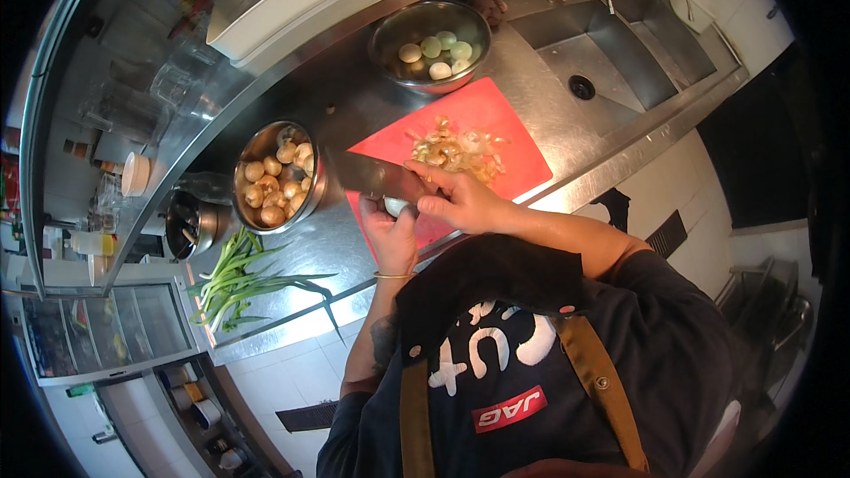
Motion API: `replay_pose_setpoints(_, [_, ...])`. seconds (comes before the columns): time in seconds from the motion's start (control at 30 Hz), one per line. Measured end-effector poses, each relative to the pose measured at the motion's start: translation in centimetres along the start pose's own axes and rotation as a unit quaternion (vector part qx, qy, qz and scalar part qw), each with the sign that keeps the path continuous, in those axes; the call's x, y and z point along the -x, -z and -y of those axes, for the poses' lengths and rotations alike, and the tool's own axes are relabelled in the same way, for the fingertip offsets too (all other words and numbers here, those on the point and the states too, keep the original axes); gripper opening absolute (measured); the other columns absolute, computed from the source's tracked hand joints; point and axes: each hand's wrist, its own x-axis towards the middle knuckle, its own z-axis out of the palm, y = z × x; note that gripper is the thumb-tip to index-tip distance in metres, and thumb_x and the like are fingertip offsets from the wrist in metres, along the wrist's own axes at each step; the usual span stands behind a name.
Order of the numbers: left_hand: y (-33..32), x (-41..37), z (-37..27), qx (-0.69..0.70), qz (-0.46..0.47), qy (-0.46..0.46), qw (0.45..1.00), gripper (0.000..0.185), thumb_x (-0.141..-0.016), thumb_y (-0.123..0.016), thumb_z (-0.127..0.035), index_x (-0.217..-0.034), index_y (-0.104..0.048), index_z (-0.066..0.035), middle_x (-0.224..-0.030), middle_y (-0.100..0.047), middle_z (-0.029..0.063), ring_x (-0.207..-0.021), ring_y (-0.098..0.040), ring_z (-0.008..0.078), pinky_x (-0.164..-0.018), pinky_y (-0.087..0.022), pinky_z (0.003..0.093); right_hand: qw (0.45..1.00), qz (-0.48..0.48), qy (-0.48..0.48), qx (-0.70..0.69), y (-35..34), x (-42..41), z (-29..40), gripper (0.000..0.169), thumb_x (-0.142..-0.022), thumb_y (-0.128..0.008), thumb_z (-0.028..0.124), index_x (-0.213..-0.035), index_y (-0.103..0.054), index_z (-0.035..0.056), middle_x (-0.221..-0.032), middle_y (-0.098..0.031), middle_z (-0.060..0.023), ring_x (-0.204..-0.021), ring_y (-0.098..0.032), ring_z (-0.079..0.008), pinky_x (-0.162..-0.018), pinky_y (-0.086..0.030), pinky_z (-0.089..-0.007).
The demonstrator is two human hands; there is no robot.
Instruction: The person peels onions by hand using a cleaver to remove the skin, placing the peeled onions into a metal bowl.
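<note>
My left hand (392,232) grips a pale peeled onion (396,205) above the near left part of a red cutting board (495,106). In my right hand (465,199) is a wide-bladed cleaver (375,176), its blade reaching left over the onion and hiding part of it. Just beyond the blade, a heap of onion skins and trimmings (458,149) lies on the board. To the left stands a steel bowl (317,192) of unpeeled brown onions (273,189). Behind the board, another steel bowl (382,56) holds several peeled onions (439,71).
Spring onions (232,279) lie on the steel counter (299,279) at left, near a small dark-filled pot (192,226). A double sink (597,66) with faucets is set in at right. An overhead shelf (219,109) carrying glassware runs along the back left. A dark cloth (488,10) lies behind the far bowl.
</note>
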Motion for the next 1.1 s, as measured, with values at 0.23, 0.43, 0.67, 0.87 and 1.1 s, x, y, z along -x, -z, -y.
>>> replay_pose_setpoints(0.23, [-1.1, 0.2, -2.7, 0.106, 0.075, 0.030, 0.991, 0.053, -0.084, -0.065, 0.011, -0.131, -0.048, -0.009, -0.136, -0.058, 0.0138, -0.124, -0.060, 0.0261, -0.109, -0.049, 0.0435, 0.979, -0.051, -0.155, -0.121, 1.1, -1.9, -2.3, 0.067, -0.106, -0.054, 0.051, -0.153, -0.049, 0.0039, -0.132, -0.069, -0.0123, -0.118, -0.064, -0.0181, -0.101, -0.049, -0.0329])
replay_pose_setpoints(0.43, [-0.1, -0.7, -2.4, 0.191, -0.003, 0.104, 0.976, 0.049, -0.091, -0.062, 0.003, -0.136, -0.047, -0.009, -0.137, -0.058, 0.0140, -0.128, -0.058, 0.0284, -0.110, -0.049, 0.0462, 0.989, -0.012, -0.142, -0.031, 1.5, -1.2, -5.1, 0.073, -0.105, -0.051, 0.058, -0.157, -0.045, 0.0077, -0.125, -0.070, -0.0118, -0.096, -0.067, -0.0189, -0.087, -0.053, -0.0319])
replay_pose_setpoints(0.67, [0.4, -0.6, -1.4, 0.106, 0.002, 0.107, 0.989, 0.048, -0.094, -0.064, 0.001, -0.139, -0.049, -0.008, -0.136, -0.059, 0.0102, -0.125, -0.059, 0.0253, -0.107, -0.051, 0.0432, 0.986, -0.032, -0.162, -0.033, 1.8, -0.6, -3.9, 0.080, -0.101, -0.057, 0.057, -0.157, -0.042, 0.0019, -0.088, -0.069, -0.0097, -0.078, -0.065, -0.0197, -0.073, -0.053, -0.0341])
replay_pose_setpoints(0.87, [0.6, 0.2, -0.3, 0.026, 0.011, 0.081, 0.996, 0.049, -0.100, -0.066, -0.015, -0.144, -0.047, -0.008, -0.133, -0.061, 0.0081, -0.121, -0.061, 0.0201, -0.105, -0.052, 0.0385, 0.993, 0.067, -0.013, 0.099, 1.8, 0.7, 1.7, 0.103, -0.089, -0.075, 0.053, -0.162, -0.025, 0.0000, -0.091, -0.070, -0.0174, -0.078, -0.069, -0.0278, -0.074, -0.054, -0.0376])
replay_pose_setpoints(1.1, [-0.7, -0.7, -2.7, 0.099, 0.102, 0.136, 0.980, 0.052, -0.101, -0.065, -0.025, -0.147, -0.046, -0.009, -0.133, -0.060, 0.0110, -0.120, -0.062, 0.0223, -0.100, -0.055, 0.0384, 0.972, 0.135, -0.044, 0.187, 1.3, 0.3, 4.2, 0.117, -0.083, -0.077, 0.061, -0.165, -0.016, 0.0033, -0.089, -0.070, -0.0218, -0.078, -0.071, -0.0367, -0.075, -0.056, -0.0430])
